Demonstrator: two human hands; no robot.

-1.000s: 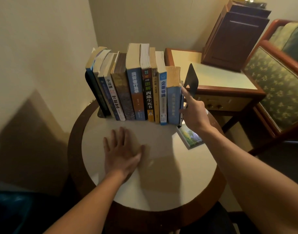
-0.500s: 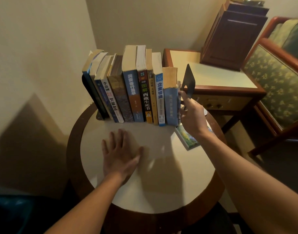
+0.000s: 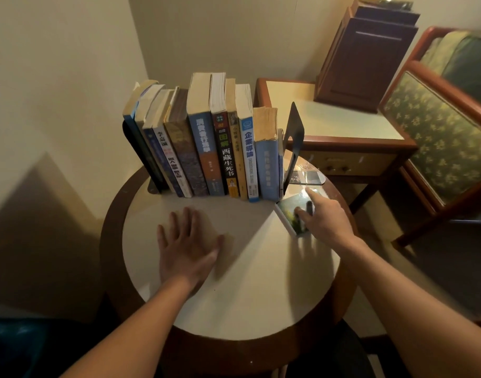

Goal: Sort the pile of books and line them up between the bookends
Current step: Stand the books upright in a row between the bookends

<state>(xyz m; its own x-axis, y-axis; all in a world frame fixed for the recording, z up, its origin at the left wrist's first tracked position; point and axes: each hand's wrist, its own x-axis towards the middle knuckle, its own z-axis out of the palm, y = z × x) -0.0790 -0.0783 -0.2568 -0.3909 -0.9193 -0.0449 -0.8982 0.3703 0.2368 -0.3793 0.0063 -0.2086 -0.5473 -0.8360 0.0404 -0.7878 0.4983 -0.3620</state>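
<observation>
Several books (image 3: 206, 148) stand in a row at the back of the round table (image 3: 234, 290), spines facing me. A dark bookend (image 3: 141, 154) props the leaning left end, and a black bookend (image 3: 294, 137) stands at the right end. One small book with a landscape cover (image 3: 291, 214) lies flat to the right of the row. My right hand (image 3: 324, 216) rests on that flat book, fingers spread, index finger stretched toward the right bookend's base. My left hand (image 3: 187, 246) lies flat on the tabletop, palm down, holding nothing.
A square side table (image 3: 343, 121) stands behind on the right, with a dark wooden box (image 3: 367, 55) on it. An armchair with green patterned upholstery (image 3: 441, 132) is at far right. Walls close in at the left and back.
My right hand has dropped from the upright black bookend down onto the flat book beside the row. The left hand has stayed put on the table.
</observation>
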